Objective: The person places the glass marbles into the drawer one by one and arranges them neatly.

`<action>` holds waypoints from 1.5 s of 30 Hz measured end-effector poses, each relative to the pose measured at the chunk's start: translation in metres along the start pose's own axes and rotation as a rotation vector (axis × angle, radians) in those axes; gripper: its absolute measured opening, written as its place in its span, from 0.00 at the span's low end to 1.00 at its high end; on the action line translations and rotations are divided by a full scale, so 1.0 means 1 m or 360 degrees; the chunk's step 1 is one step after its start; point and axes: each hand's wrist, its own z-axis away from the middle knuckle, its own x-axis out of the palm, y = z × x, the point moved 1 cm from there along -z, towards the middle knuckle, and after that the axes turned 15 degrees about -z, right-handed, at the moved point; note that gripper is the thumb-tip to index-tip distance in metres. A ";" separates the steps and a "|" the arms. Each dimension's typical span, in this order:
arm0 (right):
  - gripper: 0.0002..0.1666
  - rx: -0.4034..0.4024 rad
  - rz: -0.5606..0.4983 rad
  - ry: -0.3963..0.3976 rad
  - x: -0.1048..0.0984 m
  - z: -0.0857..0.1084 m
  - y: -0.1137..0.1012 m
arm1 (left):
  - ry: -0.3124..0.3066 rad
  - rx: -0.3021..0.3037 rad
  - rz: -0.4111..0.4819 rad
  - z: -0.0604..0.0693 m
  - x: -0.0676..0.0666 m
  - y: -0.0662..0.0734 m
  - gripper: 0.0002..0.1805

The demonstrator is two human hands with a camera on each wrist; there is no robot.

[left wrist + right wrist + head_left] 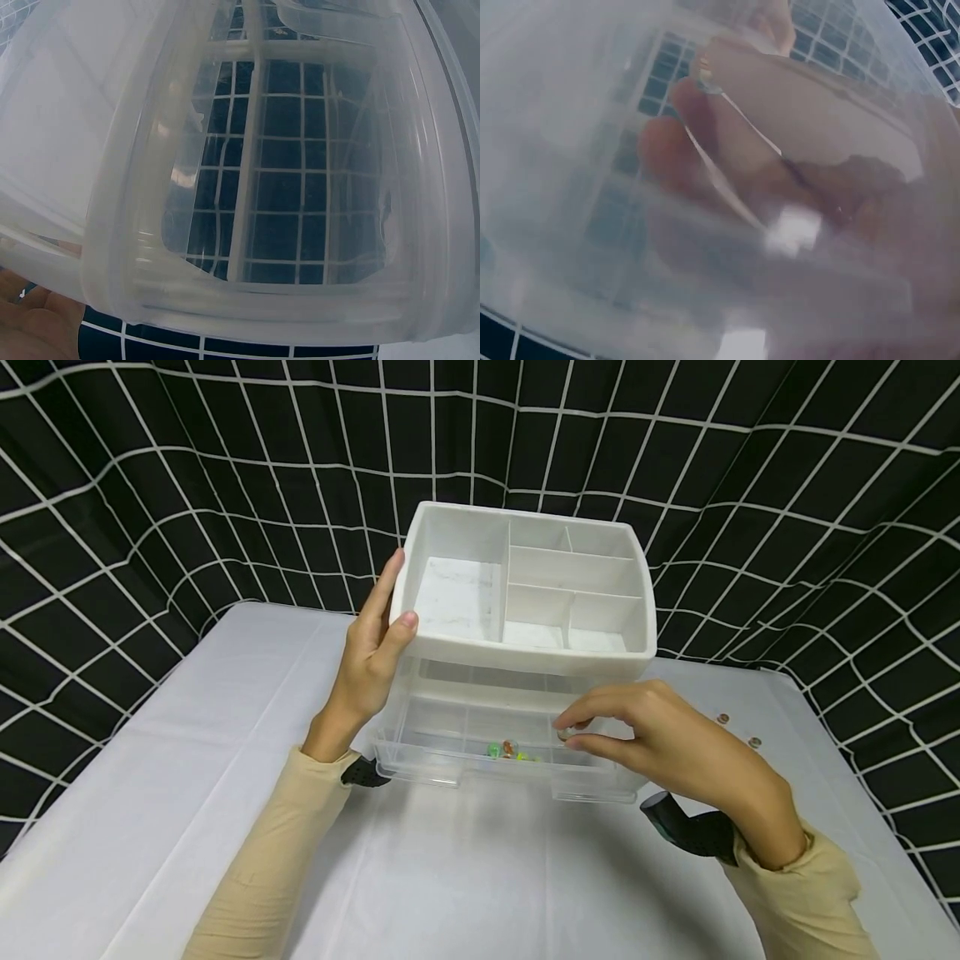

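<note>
A white divided tray (522,652) forms the top of a storage box, above a clear plastic drawer (420,764) that stands pulled out towards me. My left hand (367,664) grips the tray's left end, thumb on its front corner. Between thumb and fingers, my right hand (663,739) pinches a small clear glass marble (566,734) over the drawer's right part. Lying in the drawer are a green marble (493,750), an orange-brown marble (510,748) and yellow-green ones. Through the clear plastic, the right wrist view shows the pinched marble (707,81) blurred.
Two more marbles lie on the white tablecloth to the right of the box: a brownish marble (723,718) and a greyish marble (754,742). Behind the table hangs a black curtain (315,493) with a white grid. Dark wrist mounts (686,827) sit below both hands.
</note>
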 end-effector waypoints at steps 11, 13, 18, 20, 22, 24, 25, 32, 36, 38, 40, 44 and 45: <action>0.10 0.0063 -0.0011 -0.0167 0.004 -0.013 -0.002 | 0.0002 -0.0008 0.0004 0.000 0.000 0.000 0.35; 0.11 0.0084 -0.0002 -0.0193 0.005 -0.015 -0.003 | 0.0001 -0.0007 0.0007 0.000 0.000 0.000 0.35; 0.10 0.0109 0.0010 -0.0220 0.004 -0.017 -0.004 | -0.0004 0.0006 0.0011 0.000 0.000 0.000 0.35; 0.10 0.0119 0.0007 -0.0215 0.004 -0.017 -0.004 | -0.0005 0.0008 0.0012 0.000 0.000 -0.001 0.35; 0.10 0.0133 0.0005 -0.0212 0.005 -0.017 -0.004 | -0.0009 0.0007 0.0014 0.000 0.000 -0.001 0.35; 0.11 0.0149 0.0010 -0.0208 0.006 -0.018 -0.003 | -0.0009 0.0005 0.0012 0.000 0.000 -0.001 0.35; 0.11 0.0155 0.0012 -0.0205 0.007 -0.018 -0.003 | -0.0010 0.0004 0.0011 0.000 0.000 -0.001 0.35; 0.10 0.0096 0.0017 -0.0160 0.006 -0.015 -0.002 | -0.0015 -0.0013 0.0005 0.000 0.000 -0.001 0.35; 0.10 0.0066 0.0036 -0.0096 0.005 -0.013 -0.001 | -0.0015 -0.0015 0.0008 0.000 0.001 -0.002 0.35; 0.10 0.0060 0.0045 -0.0069 0.003 -0.011 -0.002 | -0.0009 -0.0013 0.0006 0.000 0.001 -0.002 0.35; 0.11 0.0045 0.0044 -0.0033 0.000 -0.008 -0.003 | -0.0004 -0.0006 0.0005 0.000 0.001 -0.002 0.35; 0.13 -0.0008 0.0048 0.0077 -0.008 0.001 -0.002 | -0.0007 -0.0006 0.0010 0.000 0.001 -0.001 0.35; 0.14 -0.0035 0.0063 0.0115 -0.010 0.004 -0.001 | -0.0009 -0.0006 0.0010 0.000 0.001 -0.001 0.35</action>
